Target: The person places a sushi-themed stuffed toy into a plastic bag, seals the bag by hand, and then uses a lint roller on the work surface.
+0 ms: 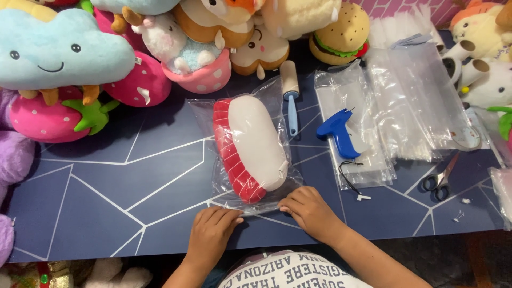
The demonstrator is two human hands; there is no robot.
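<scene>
A red-and-white sushi-shaped plush toy (pixel 248 146) lies in a clear plastic bag (pixel 205 114) on the dark blue table (pixel 106 213), just left of the blue tagging gun (pixel 337 132). It looks light and squashy, the film slick and crinkly, so it is probably best gripped at the bag's flat near edge. There the left hand (pixel 212 232) lies flat with fingers together, while the right hand (pixel 309 210) seems to pinch the edge, fingers curled.
</scene>
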